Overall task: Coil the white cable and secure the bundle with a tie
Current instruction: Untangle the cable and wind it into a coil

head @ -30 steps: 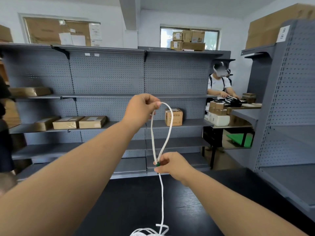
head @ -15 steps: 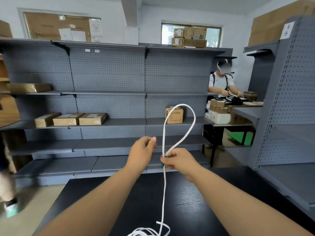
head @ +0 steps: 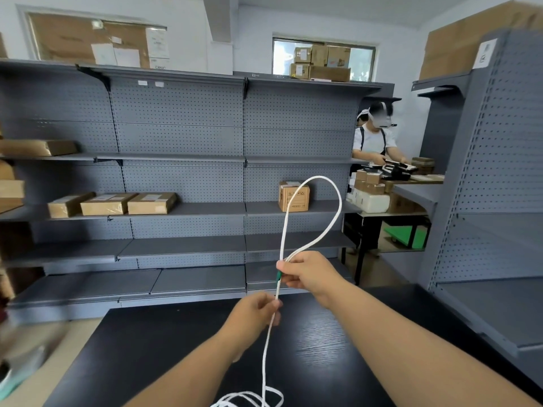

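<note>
While you stand at the black wood-grain table (head: 164,348), your right hand (head: 311,274) pinches the white cable (head: 340,201) at the base of a raised loop. Your left hand (head: 252,315) grips the strand just below. Slack lies at the table's near edge; grey pegboard shelving (head: 182,136) holding cardboard boxes (head: 108,204) stands beyond.

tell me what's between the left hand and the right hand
A short stretch of white cable, seen in the head view, runs from the left hand up to the right hand, with a green piece at its upper end.
</note>
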Demonstrator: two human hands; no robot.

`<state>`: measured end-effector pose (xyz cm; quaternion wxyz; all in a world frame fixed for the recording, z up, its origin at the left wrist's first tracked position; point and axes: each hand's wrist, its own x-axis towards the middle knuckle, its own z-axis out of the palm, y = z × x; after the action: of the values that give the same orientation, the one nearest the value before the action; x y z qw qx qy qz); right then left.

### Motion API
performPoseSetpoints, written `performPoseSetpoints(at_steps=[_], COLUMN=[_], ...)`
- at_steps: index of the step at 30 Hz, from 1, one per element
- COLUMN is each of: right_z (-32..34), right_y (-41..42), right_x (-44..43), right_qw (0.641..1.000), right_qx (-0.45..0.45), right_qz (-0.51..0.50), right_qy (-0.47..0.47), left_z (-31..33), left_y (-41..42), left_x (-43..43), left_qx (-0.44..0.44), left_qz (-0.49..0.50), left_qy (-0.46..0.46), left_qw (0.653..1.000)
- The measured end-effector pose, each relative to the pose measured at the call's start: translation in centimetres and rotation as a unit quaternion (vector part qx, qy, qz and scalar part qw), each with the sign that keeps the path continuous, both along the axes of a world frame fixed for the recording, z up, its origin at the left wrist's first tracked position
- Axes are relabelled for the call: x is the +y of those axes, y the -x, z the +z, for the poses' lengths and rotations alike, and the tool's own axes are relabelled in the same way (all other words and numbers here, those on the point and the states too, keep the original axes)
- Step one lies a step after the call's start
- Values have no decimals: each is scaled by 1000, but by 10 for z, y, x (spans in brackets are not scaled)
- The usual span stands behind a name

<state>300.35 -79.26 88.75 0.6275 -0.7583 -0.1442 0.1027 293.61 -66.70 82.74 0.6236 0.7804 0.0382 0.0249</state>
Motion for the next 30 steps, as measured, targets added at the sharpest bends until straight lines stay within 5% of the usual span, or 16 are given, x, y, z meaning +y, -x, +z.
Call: performPoseSetpoints(at_steps=[10,17,30], right_z=[0,-2,-4], right_y=[-7,-4,-6], right_x=[-2,3,5], right_qw=[1000,999,998], right_qx=[-11,9,40], right_qz=[-22,-45,-39], right_qy=[13,11,10], left_z=[11,13,13], left_y=[-10,-16,-20], left_x=[-14,-23,-23], left_qx=[-45,-40,-12], left_qz=[154,164,160], left_qy=[228,324,357], left_qw=[960,931,920])
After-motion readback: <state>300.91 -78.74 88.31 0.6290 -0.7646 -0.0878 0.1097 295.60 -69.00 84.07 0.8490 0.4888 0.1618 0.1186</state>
